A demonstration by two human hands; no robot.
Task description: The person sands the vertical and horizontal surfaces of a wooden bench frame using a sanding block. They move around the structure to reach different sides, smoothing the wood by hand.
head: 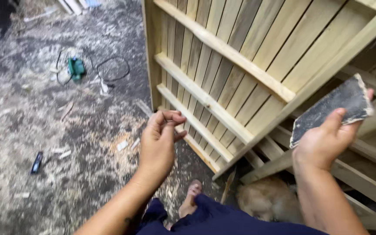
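Sandpaper (332, 112), a dark, worn sheet with pale frayed edges, sits in the right hand (325, 141), held up in front of a slatted wooden panel (223, 61). The thumb presses on the near face of the sheet and the fingers (369, 93) wrap behind it, one fingertip showing past the upper right edge, so the grasp is firm on its lower half. The sheet tilts, its upper corner pointing up and to the right, and it overlaps the panel's slanting outer rail without clearly touching it.

The left hand (159, 143) hangs in the air left of the panel, palm turned inward. Its fingers (173, 116) are curled loosely, the tips of thumb and forefinger close together or touching; whether anything small is pinched between them cannot be told. It touches neither the panel nor the sandpaper and is well apart from the right hand.

The panel leans at an angle, made of pale vertical slats with cross rails nailed over them. More pale timbers (362, 174) lie crossed beneath and to the right of it. Below, a bare foot (191, 198) rests on the ground beside dark blue trousers (223, 219). The ground (44, 130) is dark earth strewn with sawdust and wood chips. On it, well away to the upper left, lies a green power tool (76, 68) with a looping black cord (114, 68). A small dark object (36, 162) lies nearer, at the left.
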